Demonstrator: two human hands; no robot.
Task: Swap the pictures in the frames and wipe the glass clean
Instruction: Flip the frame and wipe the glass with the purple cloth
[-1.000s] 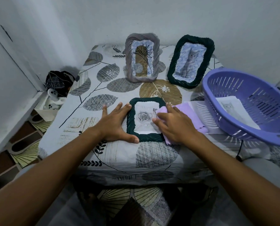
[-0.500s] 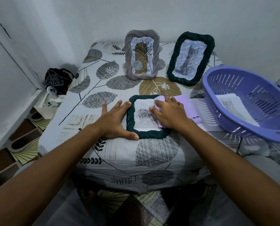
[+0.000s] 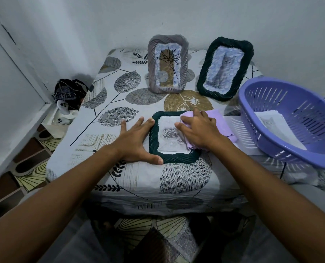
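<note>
Head view looks down on the dark green frame [image 3: 174,137], which lies flat near the front edge of the desk [image 3: 138,177] with a rose picture [image 3: 170,134] under its glass. Wiping that glass is the step in hand. To do it well, I judge I should keep the frame pinned so it cannot skate on the leaf-print cloth, press evenly, and work the purple cloth [image 3: 211,124] right into the corners by the woven rim, where smears tend to collect.

My left hand [image 3: 134,143] is spread flat on the desk, fingers straight, thumb and forefinger braced against the frame's left and lower edge; it grasps nothing. My right hand [image 3: 199,130] lies on the cloth with fingers slightly bent, pressing it onto the right part of the glass. Whether any fold is pinched underneath I cannot tell.
</note>
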